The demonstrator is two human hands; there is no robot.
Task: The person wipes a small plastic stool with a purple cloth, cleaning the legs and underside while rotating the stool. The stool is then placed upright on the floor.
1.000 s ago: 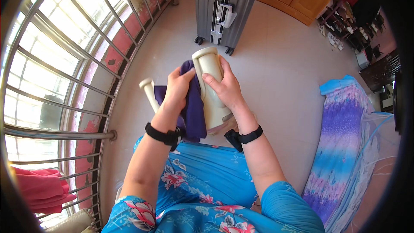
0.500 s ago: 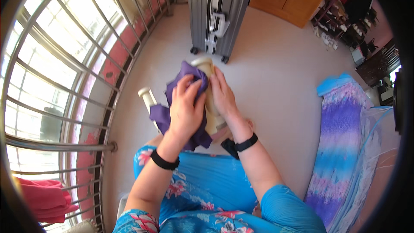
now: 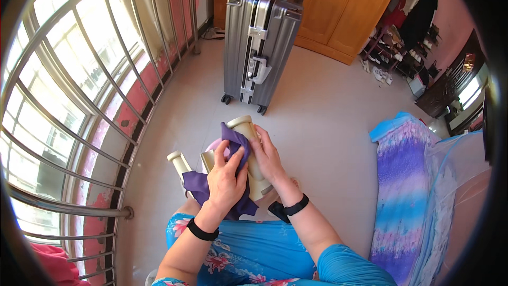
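Note:
A cream plastic object [image 3: 256,168] with thick, round-ended legs stands before my knees; it looks like an upturned stool, though much of it is covered. My left hand [image 3: 226,179] presses a purple cloth [image 3: 198,184] against the side of one leg, fingers bent into the fabric. Against the other side of that leg rests my right hand [image 3: 269,159], its fingers along the plastic near the flared end. A second leg [image 3: 180,163] sticks up at the left. Part of a pink surface shows behind the cloth.
A grey hard-shell suitcase [image 3: 244,58] stands upright ahead, before a wooden wardrobe [image 3: 338,10]. Metal railings [image 3: 69,209] run along the window at the left. A bed with a blue and purple cover [image 3: 403,190] is at the right. Shoes [image 3: 382,76] sit by a rack at the far right.
The view has tilted up, so the suitcase and wardrobe show more fully and my hands sit lower. The cloth has shifted a little on the leg, uncovering more of the pink part.

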